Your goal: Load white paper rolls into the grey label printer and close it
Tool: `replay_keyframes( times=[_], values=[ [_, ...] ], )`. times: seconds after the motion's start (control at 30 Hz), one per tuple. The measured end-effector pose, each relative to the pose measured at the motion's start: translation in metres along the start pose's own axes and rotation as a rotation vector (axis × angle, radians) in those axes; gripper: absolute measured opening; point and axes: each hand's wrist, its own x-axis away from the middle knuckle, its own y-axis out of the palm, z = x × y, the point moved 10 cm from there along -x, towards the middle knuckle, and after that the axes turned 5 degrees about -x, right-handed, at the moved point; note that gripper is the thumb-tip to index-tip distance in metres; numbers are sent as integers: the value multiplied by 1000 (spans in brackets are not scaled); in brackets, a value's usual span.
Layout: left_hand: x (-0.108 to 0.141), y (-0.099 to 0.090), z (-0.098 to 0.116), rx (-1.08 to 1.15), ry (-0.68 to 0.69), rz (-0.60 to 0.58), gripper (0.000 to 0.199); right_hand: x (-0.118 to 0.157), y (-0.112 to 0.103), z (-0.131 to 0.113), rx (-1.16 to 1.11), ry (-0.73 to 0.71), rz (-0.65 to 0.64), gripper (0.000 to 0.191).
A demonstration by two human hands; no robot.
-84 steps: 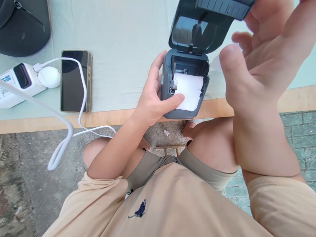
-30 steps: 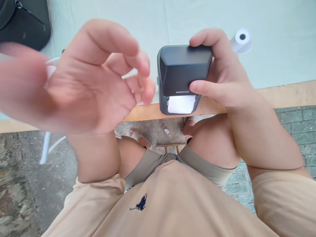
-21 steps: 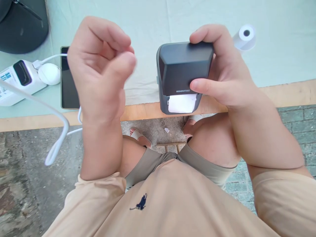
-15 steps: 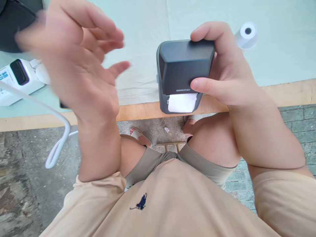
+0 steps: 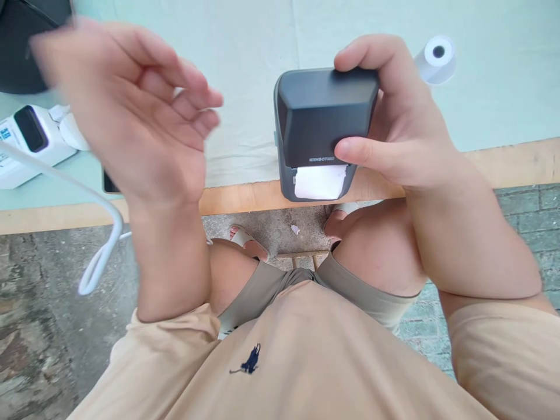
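Closest: tan shirt (image 5: 306,356) w/ small dark-blue emblem (image 5: 250,359), then gray-brown shorts (image 5: 251,294) & bare legs (image 5: 380,251). Btwn the legs, down on the concrete floor (image 5: 87,326): sandals (image 5: 244,240), a wooden bar (image 5: 301,254), small white scrap (image 5: 296,230). On L, white cable (image 5: 117,221) hangs in a loop in front of the table (image 5: 245,199), which has a bare wood front edge & pale green cloth on top.

R hand (image 5: 398,111) holds the printer (image 5: 326,125) approx. over that edge: thumb on the front, index finger at the far R corner, other fingers mostly hidden. Printer's dark gray, lid down, "NIIMBOT" lettering facing the person, torn-edged paper strip (image 5: 319,184) showing just below. Can't tell if its underside touches the table.

L hand (image 5: 144,114) is raised, partly blurred, fingers loosely bent & relaxed, well apart from the printer. Past it: phone (image 5: 110,182), mostly hidden, & white box (image 5: 44,156) w/ dark screen, next to a white round puck (image 5: 72,133).

Far L: black bag (image 5: 26,52), cut off by the frame. Far R: white paper roll (image 5: 437,70) on the cloth beyond the R hand, core hole visible.
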Motion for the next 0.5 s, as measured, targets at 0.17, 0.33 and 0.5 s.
replay_keyframes(
  times=[0.17,0.33,0.5],
  values=[
    [-3,3,11,-76,114,-54,24,-1,0,-1,18,-9,-5,52],
    [-3,9,15,-278,239,-179,42,-1,2,0,8,-2,-13,52],
    [2,7,16,-380,350,-271,50,-1,2,-1,-5,-4,-11,52]
  ],
)
